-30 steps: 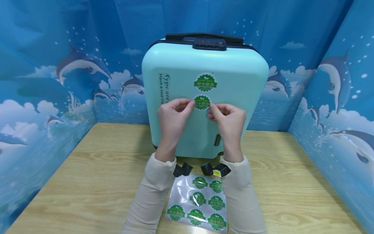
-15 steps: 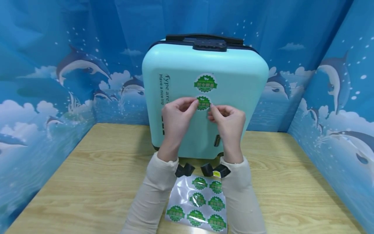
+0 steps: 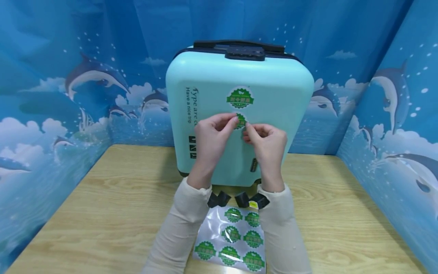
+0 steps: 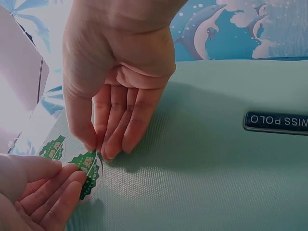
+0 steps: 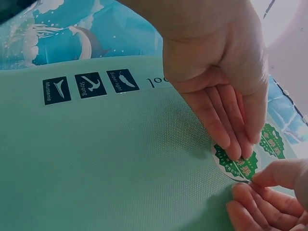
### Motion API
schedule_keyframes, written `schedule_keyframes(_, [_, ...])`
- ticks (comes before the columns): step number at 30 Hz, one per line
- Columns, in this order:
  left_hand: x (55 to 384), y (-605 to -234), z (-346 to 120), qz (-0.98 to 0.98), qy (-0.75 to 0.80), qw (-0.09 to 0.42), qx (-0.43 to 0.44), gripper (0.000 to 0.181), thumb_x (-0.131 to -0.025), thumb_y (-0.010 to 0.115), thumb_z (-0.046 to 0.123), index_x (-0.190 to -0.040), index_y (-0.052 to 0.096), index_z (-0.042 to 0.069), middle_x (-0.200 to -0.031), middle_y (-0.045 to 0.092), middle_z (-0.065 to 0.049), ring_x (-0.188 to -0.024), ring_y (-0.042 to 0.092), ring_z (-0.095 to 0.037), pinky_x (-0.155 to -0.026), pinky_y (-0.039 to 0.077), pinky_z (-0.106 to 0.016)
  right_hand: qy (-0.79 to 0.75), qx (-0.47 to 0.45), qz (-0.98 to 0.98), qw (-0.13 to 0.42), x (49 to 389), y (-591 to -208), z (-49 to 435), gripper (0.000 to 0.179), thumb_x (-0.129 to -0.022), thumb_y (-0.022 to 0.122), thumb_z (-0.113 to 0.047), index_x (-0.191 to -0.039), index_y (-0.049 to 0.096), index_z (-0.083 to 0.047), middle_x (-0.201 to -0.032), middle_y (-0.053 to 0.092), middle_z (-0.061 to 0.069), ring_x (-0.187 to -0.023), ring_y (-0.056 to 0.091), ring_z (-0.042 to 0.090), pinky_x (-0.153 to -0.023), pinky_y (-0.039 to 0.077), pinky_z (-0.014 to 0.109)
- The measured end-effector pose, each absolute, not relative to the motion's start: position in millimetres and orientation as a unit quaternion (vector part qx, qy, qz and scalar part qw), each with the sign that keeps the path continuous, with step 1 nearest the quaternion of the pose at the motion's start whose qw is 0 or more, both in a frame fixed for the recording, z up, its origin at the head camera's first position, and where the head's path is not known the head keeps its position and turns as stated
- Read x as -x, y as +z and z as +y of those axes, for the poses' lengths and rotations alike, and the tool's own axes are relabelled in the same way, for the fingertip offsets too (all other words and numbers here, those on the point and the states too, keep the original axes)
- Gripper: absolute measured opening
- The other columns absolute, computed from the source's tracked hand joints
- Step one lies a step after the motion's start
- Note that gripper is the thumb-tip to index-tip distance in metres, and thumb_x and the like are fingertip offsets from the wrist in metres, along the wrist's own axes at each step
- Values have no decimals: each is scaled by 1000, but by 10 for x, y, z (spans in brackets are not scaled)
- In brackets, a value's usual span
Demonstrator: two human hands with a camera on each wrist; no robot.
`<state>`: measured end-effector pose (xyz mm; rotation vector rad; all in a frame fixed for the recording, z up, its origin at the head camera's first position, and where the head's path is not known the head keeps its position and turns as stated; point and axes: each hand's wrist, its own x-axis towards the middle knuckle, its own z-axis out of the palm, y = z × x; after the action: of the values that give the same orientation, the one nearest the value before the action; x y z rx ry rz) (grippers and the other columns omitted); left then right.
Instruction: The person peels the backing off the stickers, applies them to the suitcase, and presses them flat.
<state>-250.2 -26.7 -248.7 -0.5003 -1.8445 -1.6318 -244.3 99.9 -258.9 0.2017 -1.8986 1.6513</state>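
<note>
A mint-green suitcase [image 3: 226, 163] stands upright, with one round green sticker [image 3: 240, 98] on its front. Just below it is a second green sticker [image 3: 241, 121], partly covered by fingers. My left hand [image 3: 215, 142] presses its fingertips on the left and middle of this lower sticker; in the right wrist view, the left fingers [image 5: 233, 151] lie fairly straight on its face. My right hand [image 3: 268, 144] pinches the sticker's right edge between thumb and forefinger. That edge stands slightly off the suitcase in the left wrist view, beside the right thumb [image 4: 82, 125].
A sheet of several green stickers [image 3: 230, 238] lies on the wooden table [image 3: 119, 213] between the forearms. The suitcase has a black handle [image 3: 239, 45] on top and a dark badge [image 3: 253, 165] low on the right. Blue dolphin-print curtains [image 3: 137, 57] surround the table.
My left hand has slid rightward across the lower sticker, from its left edge toward its middle, covering more of it. The right hand has stayed at the right edge.
</note>
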Motion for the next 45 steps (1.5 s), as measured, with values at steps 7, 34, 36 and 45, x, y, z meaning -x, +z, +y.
schedule_keyframes(7, [2512, -2475, -232, -696, -623, 299, 195, 16, -87, 68, 15, -98, 73, 3, -91, 73, -7, -75, 68, -9, -65, 56, -24, 623, -88, -715, 306, 2439, -2591, 1010, 24, -86, 70, -22, -84, 73, 1, -75, 70, 16, -59, 66, 15, -62, 58, 29])
schedule_keyframes(34, [2491, -2464, -114, -726, -608, 258, 191, 16, -89, 67, 16, -98, 73, 5, -90, 73, -5, -74, 66, -8, -56, 51, -21, 641, -106, -700, 295, 2405, -2688, 1071, 22, -90, 64, -20, -92, 72, 1, -83, 70, 19, -67, 68, 13, -66, 58, 29])
schedule_keyframes(36, [2488, -2475, -106, -725, -612, 249, 193, 17, -89, 67, 16, -98, 73, 4, -90, 73, -5, -74, 66, -9, -56, 50, -21, 643, -104, -699, 293, 2393, -2694, 1083, 23, -91, 64, -20, -92, 72, 1, -83, 70, 19, -68, 68, 14, -67, 58, 29])
schedule_keyframes(45, [2419, -2527, -178, -688, -664, 196, 216, 19, -88, 67, 14, -102, 72, 2, -94, 72, -8, -81, 66, -13, -64, 52, -22, 625, -99, -721, 281, 2311, -2745, 1117, 22, -92, 62, -18, -92, 72, 2, -82, 70, 18, -67, 67, 11, -65, 58, 28])
